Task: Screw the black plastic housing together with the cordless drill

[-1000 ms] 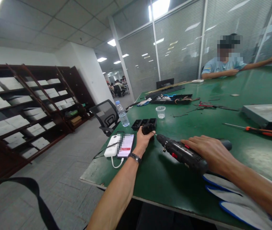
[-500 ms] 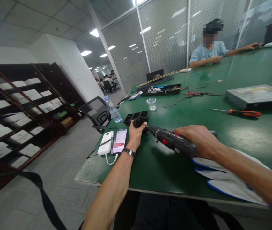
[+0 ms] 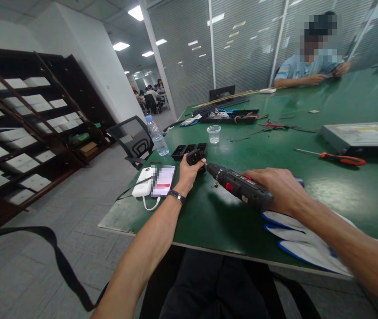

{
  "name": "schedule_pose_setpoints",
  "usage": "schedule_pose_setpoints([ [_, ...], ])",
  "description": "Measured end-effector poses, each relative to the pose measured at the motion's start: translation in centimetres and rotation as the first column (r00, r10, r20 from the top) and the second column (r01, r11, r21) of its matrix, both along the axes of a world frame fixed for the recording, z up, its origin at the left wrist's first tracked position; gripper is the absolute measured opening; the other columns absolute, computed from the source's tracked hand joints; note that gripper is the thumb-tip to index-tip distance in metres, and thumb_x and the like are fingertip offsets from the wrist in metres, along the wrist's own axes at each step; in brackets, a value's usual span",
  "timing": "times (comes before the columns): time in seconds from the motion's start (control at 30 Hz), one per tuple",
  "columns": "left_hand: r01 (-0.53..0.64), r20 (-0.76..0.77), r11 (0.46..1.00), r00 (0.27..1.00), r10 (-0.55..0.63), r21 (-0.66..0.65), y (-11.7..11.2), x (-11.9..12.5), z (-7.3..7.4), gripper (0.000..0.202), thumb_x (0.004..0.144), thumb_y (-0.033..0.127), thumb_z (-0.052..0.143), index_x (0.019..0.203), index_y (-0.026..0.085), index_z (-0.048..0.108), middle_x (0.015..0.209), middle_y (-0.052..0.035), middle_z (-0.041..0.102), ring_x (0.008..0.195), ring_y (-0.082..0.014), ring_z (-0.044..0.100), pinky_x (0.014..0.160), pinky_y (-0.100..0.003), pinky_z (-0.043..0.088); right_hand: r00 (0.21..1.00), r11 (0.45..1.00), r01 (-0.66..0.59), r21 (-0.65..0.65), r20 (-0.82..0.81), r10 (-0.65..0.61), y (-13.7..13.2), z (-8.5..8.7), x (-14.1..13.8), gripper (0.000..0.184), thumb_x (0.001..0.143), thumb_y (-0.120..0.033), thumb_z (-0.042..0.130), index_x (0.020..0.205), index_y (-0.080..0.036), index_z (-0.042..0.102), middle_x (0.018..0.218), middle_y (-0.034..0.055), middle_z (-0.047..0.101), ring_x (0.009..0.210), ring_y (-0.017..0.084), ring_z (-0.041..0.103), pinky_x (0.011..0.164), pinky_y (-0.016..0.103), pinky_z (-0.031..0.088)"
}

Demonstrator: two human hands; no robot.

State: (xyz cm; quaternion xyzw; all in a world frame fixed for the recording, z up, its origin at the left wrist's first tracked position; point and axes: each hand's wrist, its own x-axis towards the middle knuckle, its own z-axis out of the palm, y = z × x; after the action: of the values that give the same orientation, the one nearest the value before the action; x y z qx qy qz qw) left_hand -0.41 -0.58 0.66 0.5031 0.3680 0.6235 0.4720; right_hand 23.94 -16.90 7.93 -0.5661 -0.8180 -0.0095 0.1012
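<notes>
Matt black plastic drill, glossy smooth green table, clear plastic cup, white cloth gloves.

Green table. Black power screwdriver with red buttons, black small part, black compartment tray. White power bank with white cable. Screwdriver with orange-red handle. White gloves edged in blue. Clear plastic cup, clear bottle with blue cap. Grey metal box. Dark brown shelves holding white boxes. Black wristband.
</notes>
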Motion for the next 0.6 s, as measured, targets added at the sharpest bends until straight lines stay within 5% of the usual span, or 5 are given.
schedule_pose_setpoints([
  [0.6,0.003,-0.016,0.999,1.0,-0.003,0.037,0.35,0.0,-0.23,0.054,0.061,0.03,0.095,0.106,0.019,0.068,0.105,-0.0042,0.072,0.101,-0.0223,0.067,0.097,-0.042,0.058,0.999,1.0,0.022,0.002,0.05,-0.022,-0.37,0.53,-0.09,0.032,0.08,-0.028,0.06,0.111,-0.023,0.07,0.101,0.008,0.077,0.087,0.025,0.067,0.068,0.033,0.031],
])
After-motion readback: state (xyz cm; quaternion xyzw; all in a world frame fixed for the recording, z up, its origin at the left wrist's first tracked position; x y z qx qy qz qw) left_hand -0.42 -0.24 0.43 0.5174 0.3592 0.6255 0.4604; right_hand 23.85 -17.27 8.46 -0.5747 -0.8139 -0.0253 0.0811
